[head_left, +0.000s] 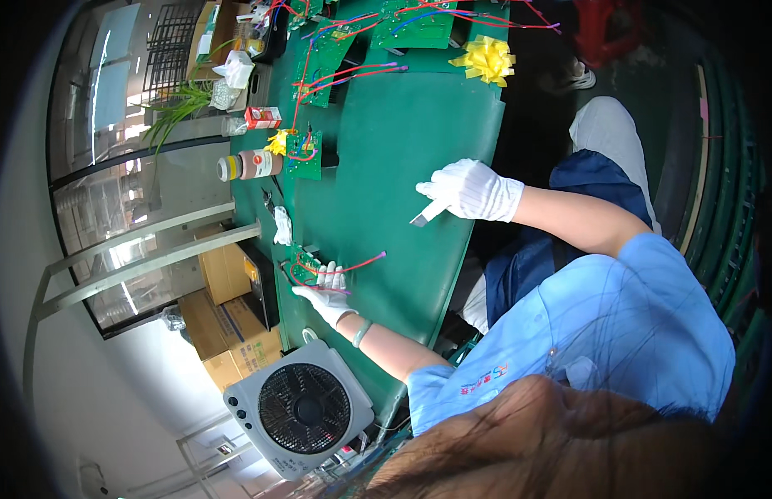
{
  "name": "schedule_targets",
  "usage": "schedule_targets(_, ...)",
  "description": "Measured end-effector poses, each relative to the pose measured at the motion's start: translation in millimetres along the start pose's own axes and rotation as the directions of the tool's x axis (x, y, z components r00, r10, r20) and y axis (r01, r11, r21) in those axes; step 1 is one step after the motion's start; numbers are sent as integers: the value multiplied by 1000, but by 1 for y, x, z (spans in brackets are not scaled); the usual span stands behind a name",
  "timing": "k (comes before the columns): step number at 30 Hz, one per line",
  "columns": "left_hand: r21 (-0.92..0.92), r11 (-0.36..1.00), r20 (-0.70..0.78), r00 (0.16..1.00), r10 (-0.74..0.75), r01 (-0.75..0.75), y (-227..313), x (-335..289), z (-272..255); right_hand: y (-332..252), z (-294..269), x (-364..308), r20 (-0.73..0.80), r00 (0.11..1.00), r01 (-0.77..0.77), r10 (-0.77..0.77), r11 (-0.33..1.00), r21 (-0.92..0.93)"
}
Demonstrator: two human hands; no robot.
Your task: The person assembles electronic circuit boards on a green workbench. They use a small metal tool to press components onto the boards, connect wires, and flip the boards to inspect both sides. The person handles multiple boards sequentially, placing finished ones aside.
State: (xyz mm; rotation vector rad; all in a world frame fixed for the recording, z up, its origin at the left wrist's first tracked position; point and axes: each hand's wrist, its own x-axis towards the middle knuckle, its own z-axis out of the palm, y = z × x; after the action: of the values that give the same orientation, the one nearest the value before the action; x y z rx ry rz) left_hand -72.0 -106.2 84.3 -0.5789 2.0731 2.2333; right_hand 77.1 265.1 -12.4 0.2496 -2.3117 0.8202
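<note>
A white glove covers my left hand (324,301), its thumb and fingers placed around the near edge of a small green circuit board (303,264) with red wires. Parts of the board are hidden by the fingers and wires. My right hand (472,190), also gloved in white, is closed around a flat white tool with a grey tip (421,219), whose exact kind I cannot make out. It is over the near edge of the green tabletop (386,166), apart from the board. Beyond the left hand lies a crumpled white piece (282,226) beside dark-handled pliers (269,201).
Another wired circuit board (304,156) stands near a capped bottle (251,165) and a red-white carton (263,117). Several wired boards (415,27) and a bundle of yellow ties (486,61) lie toward the top. A grey box fan (305,407) stands by my left arm.
</note>
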Motion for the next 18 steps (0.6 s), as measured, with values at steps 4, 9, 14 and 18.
schedule_targets(4, 3, 984, 149, 973, 175, -177, -12, 30, -41, -5, 7, -1, -21, 999, 34, -33, 999, 28)
schedule_targets(9, 95, 972, 152, 968, 198, -214, -26, 19, -22, -3, 4, 0, -27, 1000, 9, -9, 1000, 19)
schedule_targets(14, 167, 959, 185, 963, 197, -228, -46, -30, 2, -2, 1, 5, 84, 996, -9, 6, 999, 36)
schedule_targets(18, 88, 960, 241, 940, 240, -268, -60, -102, 58, 17, -9, 30, 132, 989, -36, 67, 974, -226)
